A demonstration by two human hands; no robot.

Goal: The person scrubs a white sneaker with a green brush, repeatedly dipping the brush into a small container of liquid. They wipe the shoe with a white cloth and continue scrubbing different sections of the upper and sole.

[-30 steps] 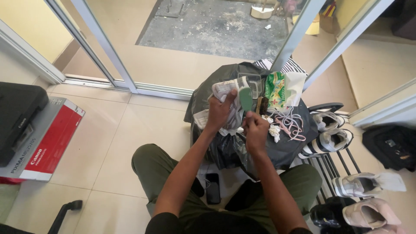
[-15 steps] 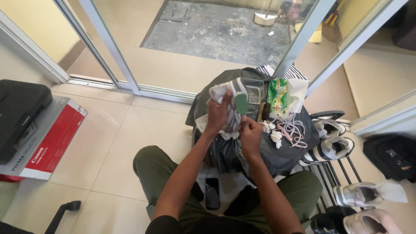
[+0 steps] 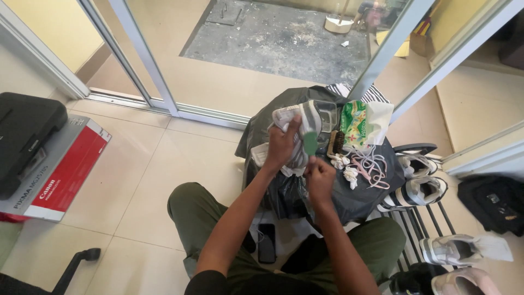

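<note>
My left hand (image 3: pixel 281 147) grips a white and grey sneaker (image 3: pixel 305 123), holding it up over a surface covered with a black plastic bag (image 3: pixel 284 191). My right hand (image 3: pixel 319 177) is closed on the handle of a green brush (image 3: pixel 310 143), whose head rests against the sneaker's side. Beside the shoe lie a wooden scrub brush (image 3: pixel 334 145), a green and white packet (image 3: pixel 357 123), pale pink laces (image 3: pixel 374 166) and small white wads (image 3: pixel 344 164).
A shoe rack (image 3: pixel 431 218) with several sneakers stands at the right. At the left, a black printer (image 3: pixel 27 134) sits on a red and grey box (image 3: pixel 65 175). A phone (image 3: pixel 266 243) lies between my legs. Sliding glass doors (image 3: pixel 142 54) are ahead.
My right hand has shifted slightly down the shoe with the green brush, while my left hand keeps its hold on the sneaker. The view has drifted a little.
</note>
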